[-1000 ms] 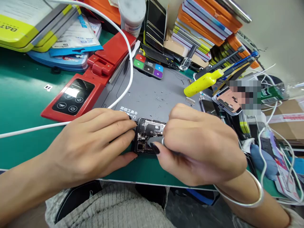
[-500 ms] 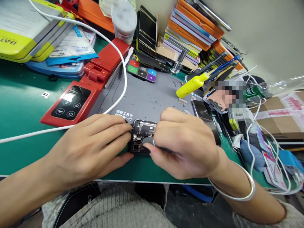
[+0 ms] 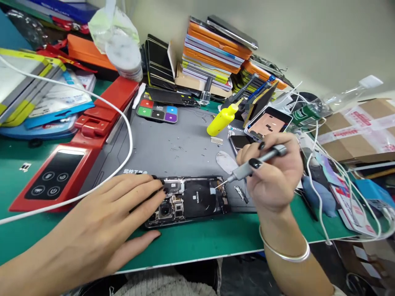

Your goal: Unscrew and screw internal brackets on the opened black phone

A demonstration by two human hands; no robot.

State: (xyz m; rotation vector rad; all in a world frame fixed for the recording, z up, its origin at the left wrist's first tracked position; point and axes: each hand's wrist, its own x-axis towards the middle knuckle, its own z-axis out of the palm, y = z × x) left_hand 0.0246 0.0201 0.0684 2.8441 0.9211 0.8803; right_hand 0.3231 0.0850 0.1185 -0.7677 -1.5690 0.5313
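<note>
An opened phone (image 3: 200, 209) lies back-up at the mat's front edge, its camera parts, circuitry and round black coil showing. My left hand (image 3: 105, 218) spans its left end, fingers laid over the top and thumb beside the lower edge, steadying it; that end is partly hidden. In my right hand (image 3: 276, 176) a grey screwdriver (image 3: 243, 170) is pinched, its thin tip pointing down at the phone's right part. Whether the tip touches a screw I cannot tell. A small metal part (image 3: 240, 194) lies just right of the phone.
Left of the grey mat (image 3: 185, 144) stands a red device with touch buttons (image 3: 58, 176), crossed by a white cable (image 3: 131, 135). Behind are a yellow bottle (image 3: 221, 120), a colored-square tray (image 3: 157, 113) and stacked boxes (image 3: 212, 49). Cables and a carton (image 3: 358, 127) fill the right.
My right hand has moved right, from the phone's left part to its right part, uncovering the coil and the screwdriver. My left hand stays at the phone's left end. The camera view has shifted.
</note>
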